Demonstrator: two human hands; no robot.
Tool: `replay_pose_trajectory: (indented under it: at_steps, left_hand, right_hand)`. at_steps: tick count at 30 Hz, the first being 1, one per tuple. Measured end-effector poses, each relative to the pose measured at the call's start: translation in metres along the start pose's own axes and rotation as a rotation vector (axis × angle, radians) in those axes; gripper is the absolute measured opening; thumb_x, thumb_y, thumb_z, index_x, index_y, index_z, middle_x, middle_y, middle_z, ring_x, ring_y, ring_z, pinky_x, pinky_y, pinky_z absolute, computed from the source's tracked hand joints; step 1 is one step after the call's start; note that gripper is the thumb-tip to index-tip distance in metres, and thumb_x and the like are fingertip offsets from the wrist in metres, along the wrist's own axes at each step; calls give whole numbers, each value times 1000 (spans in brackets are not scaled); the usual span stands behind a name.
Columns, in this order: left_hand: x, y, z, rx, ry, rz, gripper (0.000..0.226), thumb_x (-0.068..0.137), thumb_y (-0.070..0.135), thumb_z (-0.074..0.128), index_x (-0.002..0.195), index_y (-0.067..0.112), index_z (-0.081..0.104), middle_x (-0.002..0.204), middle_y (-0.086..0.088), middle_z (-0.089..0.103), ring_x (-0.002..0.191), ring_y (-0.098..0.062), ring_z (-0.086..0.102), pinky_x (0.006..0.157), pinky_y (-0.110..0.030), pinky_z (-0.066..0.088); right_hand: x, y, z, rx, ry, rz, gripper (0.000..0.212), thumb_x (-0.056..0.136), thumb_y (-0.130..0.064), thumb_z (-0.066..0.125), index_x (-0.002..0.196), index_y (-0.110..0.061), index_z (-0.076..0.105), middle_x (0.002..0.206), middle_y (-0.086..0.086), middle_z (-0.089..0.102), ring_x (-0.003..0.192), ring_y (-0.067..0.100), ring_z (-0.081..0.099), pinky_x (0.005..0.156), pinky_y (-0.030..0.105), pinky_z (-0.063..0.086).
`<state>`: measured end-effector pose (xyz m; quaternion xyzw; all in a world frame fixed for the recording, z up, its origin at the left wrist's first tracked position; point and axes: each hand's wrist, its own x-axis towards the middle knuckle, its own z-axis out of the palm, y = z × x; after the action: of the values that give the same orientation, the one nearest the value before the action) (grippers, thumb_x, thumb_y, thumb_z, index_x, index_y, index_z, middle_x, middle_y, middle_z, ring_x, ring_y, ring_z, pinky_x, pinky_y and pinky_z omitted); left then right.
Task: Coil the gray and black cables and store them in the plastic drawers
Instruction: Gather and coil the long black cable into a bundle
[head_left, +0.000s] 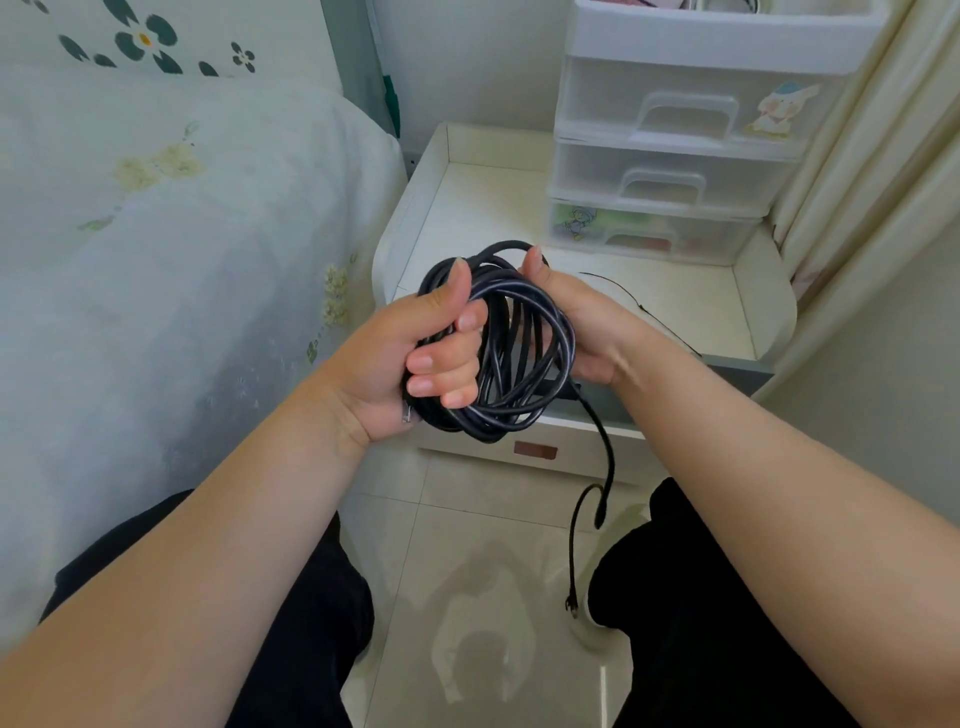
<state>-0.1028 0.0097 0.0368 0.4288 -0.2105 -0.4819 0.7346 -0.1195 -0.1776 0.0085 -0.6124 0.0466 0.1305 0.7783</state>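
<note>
Gripping coiled black cable btwn left hand & right hand

Smooth black cable, rubbery, with a faint sheen along its loops. Translucent, frosted plastic drawers, cartoon stickers on two fronts. Glossy white tabletop, smooth, lacquered look. Pale floor tiles, polished enough to mirror. Soft, matt printed cloth over the bed.
</note>
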Motion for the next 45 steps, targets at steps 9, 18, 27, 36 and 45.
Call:
replay_pose_trajectory:
  at_steps: [9, 18, 27, 36, 45]
  left_hand:
    - [-3, 9, -2, -171, 44, 70, 48, 92, 55, 35, 67, 18, 52, 33, 11, 36, 28, -1, 35, 39, -19, 36]
    - [7, 15, -4, -524, 374, 298, 48, 94, 57, 42, 67, 16, 45, 36, 8, 33, 29, -5, 32, 39, -18, 35]
    - [12, 26, -22, -629, 706, 475, 51, 93, 52, 51, 55, 20, 37, 42, 8, 32, 33, -5, 31, 38, -19, 34]
    - [25, 11, -13, -171, 983, 589, 48, 92, 51, 54, 58, 20, 38, 46, 5, 34, 39, -11, 30, 46, -24, 34]
    - [39, -11, -7, 761, 926, 465, 53, 96, 52, 43, 62, 10, 42, 47, -9, 45, 39, -20, 44, 45, -28, 38]
  right_hand:
    - [9, 8, 4, 365, -81, -7, 34, 81, -39, 68, 92, -8, 61, 74, 9, 52, 62, 19, 39, 59, 26, 35]
    - [5, 12, 26, 83, 162, 24, 23, 96, -2, 41, 87, -16, 56, 57, -2, 47, 41, 5, 23, 32, 15, 15]
    - [-16, 16, 49, -663, 189, 86, 25, 102, -20, 32, 113, -25, 53, 66, -1, 44, 51, 12, 35, 43, 21, 32]
    - [-40, 6, 64, -748, -6, 179, 39, 88, -3, 38, 125, -15, 42, 64, 1, 62, 44, 16, 57, 50, 22, 53]
    - [-44, 2, 62, -1134, -20, 27, 19, 96, -19, 41, 103, -20, 59, 86, -3, 63, 58, 5, 51, 56, 22, 42]
